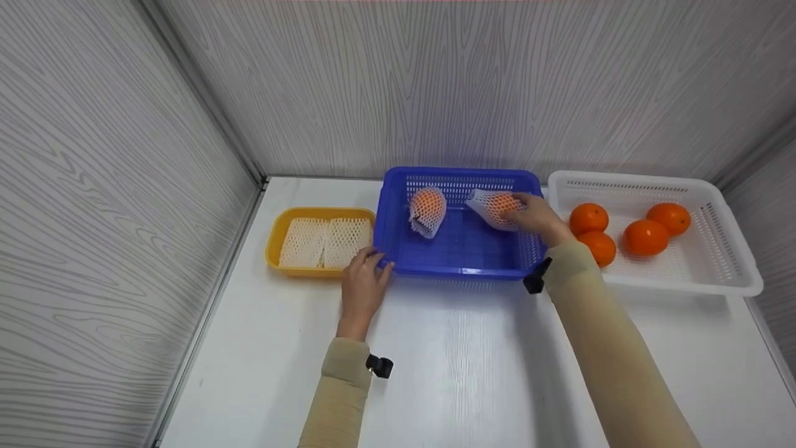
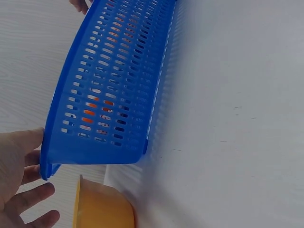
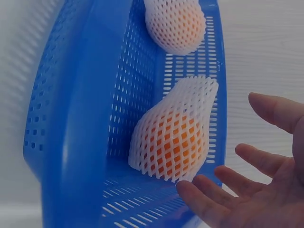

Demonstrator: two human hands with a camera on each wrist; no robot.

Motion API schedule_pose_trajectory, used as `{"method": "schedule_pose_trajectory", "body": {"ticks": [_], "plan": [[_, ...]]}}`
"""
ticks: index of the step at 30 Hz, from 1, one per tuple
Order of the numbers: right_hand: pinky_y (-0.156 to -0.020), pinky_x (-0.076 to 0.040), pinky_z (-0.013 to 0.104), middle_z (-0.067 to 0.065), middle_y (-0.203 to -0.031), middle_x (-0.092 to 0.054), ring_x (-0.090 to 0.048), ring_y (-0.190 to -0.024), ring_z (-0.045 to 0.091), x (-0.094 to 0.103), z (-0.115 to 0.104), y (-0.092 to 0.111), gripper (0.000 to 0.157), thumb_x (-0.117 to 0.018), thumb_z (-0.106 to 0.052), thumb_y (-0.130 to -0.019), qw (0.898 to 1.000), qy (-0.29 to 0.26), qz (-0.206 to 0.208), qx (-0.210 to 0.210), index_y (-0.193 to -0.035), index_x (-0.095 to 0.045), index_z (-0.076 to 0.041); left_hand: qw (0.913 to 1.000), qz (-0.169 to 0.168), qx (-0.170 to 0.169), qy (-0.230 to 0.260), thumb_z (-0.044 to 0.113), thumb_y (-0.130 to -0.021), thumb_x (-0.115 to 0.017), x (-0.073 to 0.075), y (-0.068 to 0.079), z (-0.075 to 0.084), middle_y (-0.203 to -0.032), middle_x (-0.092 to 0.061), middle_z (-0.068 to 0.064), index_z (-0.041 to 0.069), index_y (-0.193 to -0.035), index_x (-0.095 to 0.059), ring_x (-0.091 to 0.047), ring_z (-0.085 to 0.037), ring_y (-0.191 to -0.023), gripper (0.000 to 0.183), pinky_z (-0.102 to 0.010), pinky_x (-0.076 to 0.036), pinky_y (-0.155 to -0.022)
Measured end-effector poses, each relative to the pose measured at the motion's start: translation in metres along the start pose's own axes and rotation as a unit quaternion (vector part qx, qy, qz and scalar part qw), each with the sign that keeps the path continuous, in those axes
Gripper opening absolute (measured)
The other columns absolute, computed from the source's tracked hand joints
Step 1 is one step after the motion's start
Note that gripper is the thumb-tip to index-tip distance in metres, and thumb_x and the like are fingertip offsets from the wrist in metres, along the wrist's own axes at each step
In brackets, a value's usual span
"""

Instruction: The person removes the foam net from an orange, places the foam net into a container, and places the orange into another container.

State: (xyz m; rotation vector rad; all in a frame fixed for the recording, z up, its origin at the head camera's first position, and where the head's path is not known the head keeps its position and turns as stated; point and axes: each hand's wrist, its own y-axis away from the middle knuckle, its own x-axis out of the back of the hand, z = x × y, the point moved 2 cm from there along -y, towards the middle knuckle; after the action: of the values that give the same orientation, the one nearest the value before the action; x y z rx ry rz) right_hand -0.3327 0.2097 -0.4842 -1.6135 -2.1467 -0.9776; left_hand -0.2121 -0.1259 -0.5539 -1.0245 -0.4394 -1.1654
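Observation:
My left hand pinches the near left corner of the blue basket, thumb and fingers on either side of its rim in the left wrist view. My right hand is over the basket's right side. In the right wrist view its fingers are spread, one fingertip right at the lower edge of a white foam net around an orange. A second netted orange lies at the basket's left, its net's loose end toward me.
Left of the basket stands a yellow tray with flat white foam nets. A white basket to the right holds several bare oranges. Grey wood-grain panels wall in the white table at the back and sides.

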Motion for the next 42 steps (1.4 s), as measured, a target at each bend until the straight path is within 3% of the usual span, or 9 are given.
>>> {"method": "schedule_pose_trajectory", "body": {"ticks": [7, 19, 27, 32, 35, 39, 42], "plan": [[-0.114, -0.017, 0.056, 0.028, -0.155, -0.023, -0.021, -0.142, 0.043, -0.004, -0.004, -0.013, 0.07, -0.052, -0.034, -0.101, 0.999, 0.048, -0.023, 0.0, -0.153, -0.022, 0.003, 0.9997, -0.007, 0.023, 0.003, 0.024, -0.088, -0.075, 0.001, 0.0, -0.001, -0.118, -0.065, -0.011, 0.0, -0.107, -0.074, -0.062, -0.027, -0.108, 0.03, -0.042, -0.049, -0.091], [-0.116, -0.012, 0.054, 0.037, -0.152, -0.019, -0.016, -0.142, 0.048, -0.015, -0.002, -0.02, 0.066, -0.046, -0.023, -0.103, 0.988, 0.117, -0.043, 0.089, -0.148, -0.017, 0.016, 0.9991, 0.0, 0.04, 0.013, 0.024, -0.085, -0.079, 0.001, -0.003, 0.003, -0.115, -0.066, -0.01, 0.002, -0.107, -0.072, -0.064, -0.027, -0.104, 0.031, -0.04, -0.051, -0.09], [-0.116, -0.011, 0.055, 0.034, -0.152, -0.024, -0.011, -0.143, 0.049, -0.022, 0.001, -0.02, 0.069, -0.052, -0.021, -0.099, 0.99, 0.142, 0.0, 0.024, -0.15, -0.019, 0.011, 0.9992, 0.003, 0.035, 0.018, 0.024, -0.085, -0.079, 0.002, -0.003, 0.0, -0.113, -0.066, -0.009, 0.002, -0.106, -0.073, -0.065, -0.027, -0.104, 0.031, -0.04, -0.051, -0.09], [-0.117, -0.01, 0.053, 0.036, -0.143, -0.037, -0.024, -0.139, 0.051, -0.027, -0.002, -0.019, 0.06, -0.054, -0.011, -0.093, 0.982, 0.187, 0.01, 0.011, -0.141, -0.033, 0.018, 0.9991, 0.006, 0.033, 0.024, 0.023, -0.083, -0.08, 0.004, -0.003, -0.001, -0.112, -0.066, -0.011, 0.0, -0.105, -0.072, -0.065, -0.028, -0.103, 0.032, -0.04, -0.051, -0.09], [-0.114, -0.019, 0.055, 0.04, -0.144, -0.033, -0.028, -0.135, 0.052, -0.029, -0.006, -0.018, 0.054, -0.055, -0.006, -0.09, 0.981, 0.19, 0.026, -0.018, -0.136, -0.04, 0.019, 0.999, 0.008, 0.035, 0.026, 0.022, -0.083, -0.081, 0.003, -0.003, -0.002, -0.112, -0.066, -0.011, -0.001, -0.104, -0.072, -0.065, -0.028, -0.102, 0.032, -0.04, -0.051, -0.089], [-0.108, -0.028, 0.061, 0.038, -0.152, -0.015, -0.023, -0.137, 0.053, -0.028, -0.011, -0.015, 0.054, -0.059, -0.006, -0.087, 0.978, 0.192, 0.056, -0.06, -0.134, -0.045, 0.016, 0.9989, 0.006, 0.038, 0.028, 0.021, -0.083, -0.081, 0.002, -0.004, -0.002, -0.112, -0.066, -0.011, 0.0, -0.105, -0.072, -0.065, -0.028, -0.103, 0.031, -0.04, -0.051, -0.089], [-0.105, -0.034, 0.06, 0.033, -0.149, -0.028, -0.032, -0.133, 0.048, -0.028, -0.012, -0.013, 0.049, -0.063, -0.006, -0.084, 0.975, 0.205, 0.064, -0.059, -0.128, -0.053, 0.013, 0.9987, 0.004, 0.04, 0.032, 0.021, -0.083, -0.081, 0.001, -0.005, -0.001, -0.112, -0.066, -0.01, 0.001, -0.105, -0.072, -0.064, -0.027, -0.104, 0.031, -0.039, -0.051, -0.09]]}}
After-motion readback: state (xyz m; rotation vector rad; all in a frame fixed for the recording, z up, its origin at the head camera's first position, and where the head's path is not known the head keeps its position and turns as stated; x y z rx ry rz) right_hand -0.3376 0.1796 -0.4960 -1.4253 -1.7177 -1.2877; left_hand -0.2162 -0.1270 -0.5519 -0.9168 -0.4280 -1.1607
